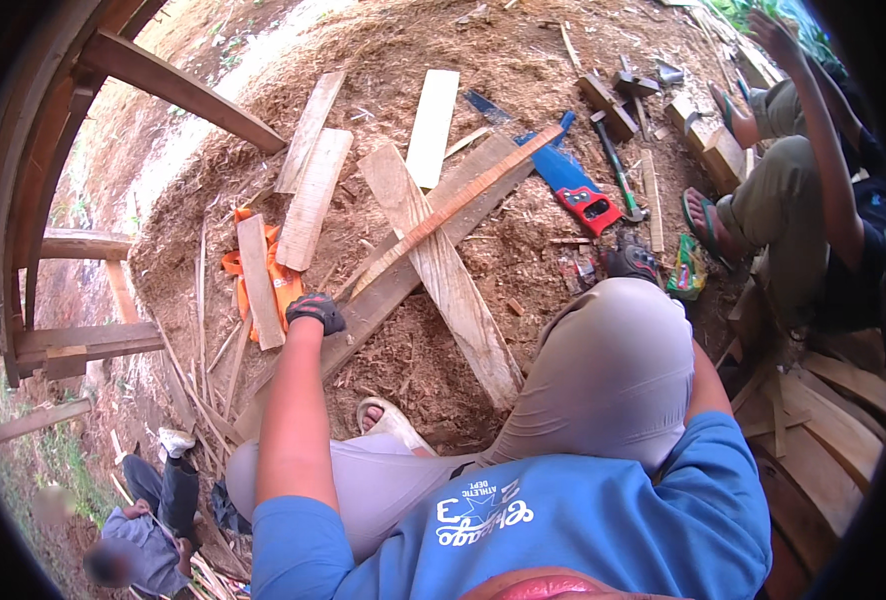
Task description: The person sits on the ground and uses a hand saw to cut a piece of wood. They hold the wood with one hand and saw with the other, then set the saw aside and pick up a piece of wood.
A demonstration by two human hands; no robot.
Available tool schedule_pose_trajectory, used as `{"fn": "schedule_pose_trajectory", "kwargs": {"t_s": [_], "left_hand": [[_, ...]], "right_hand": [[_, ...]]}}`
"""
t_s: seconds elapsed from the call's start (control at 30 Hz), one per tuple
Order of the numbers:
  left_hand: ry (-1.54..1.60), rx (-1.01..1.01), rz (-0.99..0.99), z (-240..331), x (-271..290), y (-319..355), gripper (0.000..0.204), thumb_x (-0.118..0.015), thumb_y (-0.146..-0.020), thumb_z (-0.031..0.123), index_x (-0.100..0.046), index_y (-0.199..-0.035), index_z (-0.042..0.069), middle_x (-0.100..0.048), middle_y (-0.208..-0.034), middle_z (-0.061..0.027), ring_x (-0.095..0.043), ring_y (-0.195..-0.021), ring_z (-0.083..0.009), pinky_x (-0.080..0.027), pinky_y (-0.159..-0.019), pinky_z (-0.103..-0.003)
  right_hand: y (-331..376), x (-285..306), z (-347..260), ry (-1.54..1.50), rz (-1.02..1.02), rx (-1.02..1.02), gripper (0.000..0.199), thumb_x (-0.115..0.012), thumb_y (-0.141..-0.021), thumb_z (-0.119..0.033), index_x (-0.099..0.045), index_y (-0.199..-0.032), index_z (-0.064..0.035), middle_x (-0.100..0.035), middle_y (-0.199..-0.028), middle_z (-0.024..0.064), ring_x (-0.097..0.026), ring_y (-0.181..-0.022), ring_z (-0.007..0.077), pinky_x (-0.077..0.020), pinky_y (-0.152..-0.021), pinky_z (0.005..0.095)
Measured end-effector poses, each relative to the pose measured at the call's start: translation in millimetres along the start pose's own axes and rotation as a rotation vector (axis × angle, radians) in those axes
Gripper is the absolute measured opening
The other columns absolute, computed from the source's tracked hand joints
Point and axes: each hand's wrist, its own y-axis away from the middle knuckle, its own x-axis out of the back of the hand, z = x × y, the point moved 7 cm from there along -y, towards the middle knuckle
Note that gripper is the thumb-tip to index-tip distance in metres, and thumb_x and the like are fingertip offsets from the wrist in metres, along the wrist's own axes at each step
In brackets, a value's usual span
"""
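My left hand (317, 313), in a dark glove, is closed at the lower end of a thin wooden strip (455, 207). Beneath it runs a long plank (383, 312); whether the fingers grip the strip is hidden. That strip slants over the plank and over a pale, rough board (457, 300) lying crosswise. My right hand (631, 262), also gloved, is low beside my raised knee, its fingers too unclear to read. Just beyond it lie a handsaw (563, 172) with a red handle and a hammer (618, 165) with a dark and green handle.
Short boards (316, 200) and an orange cloth or bag (281, 285) lie left on shavings. Wooden planes (608, 107) lie at the far right. One person (793, 190) sits at the right, another (148, 540) lower left. A timber frame (178, 90) stands left, a green packet (687, 268) right.
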Motion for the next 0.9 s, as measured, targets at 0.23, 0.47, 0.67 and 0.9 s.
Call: {"fn": "schedule_pose_trajectory", "kwargs": {"t_s": [0.23, 0.47, 0.67, 0.9], "left_hand": [[0.035, -0.107, 0.102, 50.3, 111.2, 28.1, 0.090, -0.073, -0.086, 0.070, -0.060, -0.153, 0.012, -0.062, -0.153, -0.0167, -0.060, -0.141, -0.0349, -0.046, -0.119, -0.046], [-0.111, -0.317, 0.144, 68.4, 129.2, 49.7, 0.072, -0.067, -0.091, 0.059, -0.061, -0.147, 0.013, -0.066, -0.146, -0.0180, -0.063, -0.135, -0.0337, -0.048, -0.116, -0.046], [0.225, -0.281, 0.184, -33.2, 103.1, 88.6, 0.071, -0.068, -0.094, 0.057, -0.063, -0.145, 0.008, -0.071, -0.138, -0.0190, -0.067, -0.130, -0.0354, -0.051, -0.112, -0.044], [0.210, -0.424, 0.576, -45.2, -17.3, 44.2, 0.087, -0.077, -0.091, 0.057, -0.050, -0.154, 0.004, -0.060, -0.149, -0.0224, -0.061, -0.135, -0.0398, -0.047, -0.117, -0.047]], "right_hand": [[-25.3, 42.9, -23.8, 0.144, 0.179, 0.374, 0.044, -0.061, -0.095, -0.018, -0.069, -0.139, -0.0143, -0.069, -0.137, 0.0167, -0.067, -0.124, 0.0371, -0.0494, -0.109, 0.0522], [-47.1, -12.6, -42.6, 0.131, 0.000, 0.441, 0.045, -0.054, -0.098, -0.016, -0.067, -0.141, -0.0123, -0.067, -0.142, 0.0167, -0.062, -0.135, 0.0357, -0.0448, -0.116, 0.0516], [-72.2, 47.8, -36.4, -0.181, -0.057, 0.095, 0.046, -0.067, -0.096, -0.013, -0.064, -0.141, -0.0041, -0.073, -0.132, 0.0197, -0.075, -0.112, 0.0364, -0.0574, -0.099, 0.0491], [-127.7, 128.7, -207.6, -0.512, -1.042, 0.283, 0.046, -0.076, -0.097, -0.034, -0.072, -0.130, -0.0019, -0.078, -0.119, 0.0171, -0.076, -0.106, 0.0251, -0.0596, -0.092, 0.0364]]}}
